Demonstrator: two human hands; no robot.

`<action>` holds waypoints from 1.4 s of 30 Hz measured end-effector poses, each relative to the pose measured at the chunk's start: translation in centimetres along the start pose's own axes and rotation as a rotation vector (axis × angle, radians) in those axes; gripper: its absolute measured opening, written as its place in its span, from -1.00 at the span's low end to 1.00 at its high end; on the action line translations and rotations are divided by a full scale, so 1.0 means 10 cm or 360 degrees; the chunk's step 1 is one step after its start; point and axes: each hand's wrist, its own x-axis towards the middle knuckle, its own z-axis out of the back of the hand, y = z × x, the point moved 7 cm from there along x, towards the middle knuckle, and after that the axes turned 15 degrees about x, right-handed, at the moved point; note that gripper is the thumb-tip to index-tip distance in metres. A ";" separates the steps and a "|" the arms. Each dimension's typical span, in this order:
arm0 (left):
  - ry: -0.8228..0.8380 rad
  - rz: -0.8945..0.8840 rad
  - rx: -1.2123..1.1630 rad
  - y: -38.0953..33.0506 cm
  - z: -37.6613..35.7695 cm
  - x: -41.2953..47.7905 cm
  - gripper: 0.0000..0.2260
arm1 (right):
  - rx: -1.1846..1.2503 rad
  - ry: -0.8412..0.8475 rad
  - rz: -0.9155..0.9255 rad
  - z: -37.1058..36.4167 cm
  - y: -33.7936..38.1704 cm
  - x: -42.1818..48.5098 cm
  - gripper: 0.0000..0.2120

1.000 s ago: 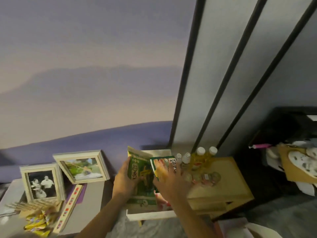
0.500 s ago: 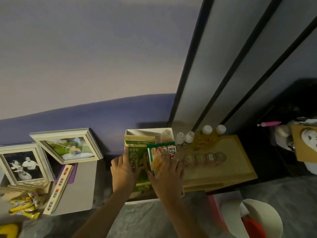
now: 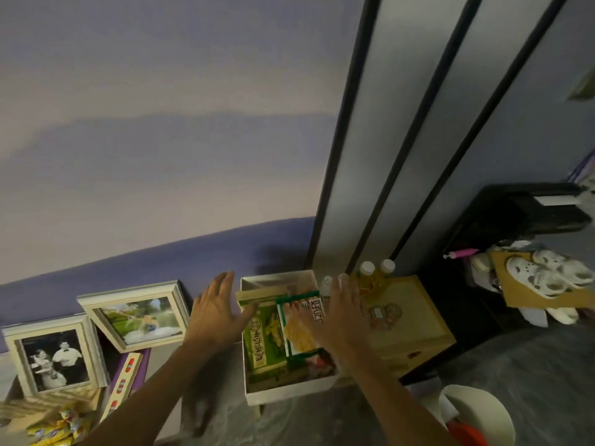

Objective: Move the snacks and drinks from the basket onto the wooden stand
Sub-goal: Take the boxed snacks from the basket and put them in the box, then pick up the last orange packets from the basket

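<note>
A white rectangular basket (image 3: 283, 392) sits low in the middle. Inside it lie a green snack bag (image 3: 262, 336) and a green-edged cracker packet (image 3: 301, 333), with a red packet partly hidden beneath them. My left hand (image 3: 215, 312) hovers open just left of the basket, its thumb near the green bag. My right hand (image 3: 338, 320) is spread open over the basket's right edge, holding nothing. On the wooden stand (image 3: 418, 320) to the right stand several white-capped bottles (image 3: 376, 275) and a row of small round cups (image 3: 384, 312).
Two picture frames (image 3: 138, 315) lean against the purple wall at left, with a long striped box (image 3: 124, 381) and yellow snack packets (image 3: 58, 428) below. A dark shelf holding white shoes (image 3: 544, 276) stands at right. A white bowl (image 3: 479, 416) sits bottom right.
Both hands have let go of the two green packets and lifted apart. The packets now lie flat in the basket. The camera has tilted upward slightly.
</note>
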 end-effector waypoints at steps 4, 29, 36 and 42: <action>-0.0182 -0.0146 0.0082 -0.11 0.93 -0.03 -0.09 | -0.0063 -0.0048 0.0125 0.82 0.45 -0.11 0.03; -0.0733 0.0457 0.0262 0.80 3.34 -3.33 -0.20 | 0.0026 0.0245 0.1024 1.57 3.08 -2.09 -0.06; -0.0768 0.1048 0.0217 2.34 3.35 -4.60 -0.16 | -0.0005 0.0674 0.1416 0.07 4.54 -3.02 -0.05; -0.0690 0.1468 0.0129 3.61 3.04 -5.32 -0.23 | -0.0114 0.0952 0.1611 -1.30 5.47 -3.50 -0.09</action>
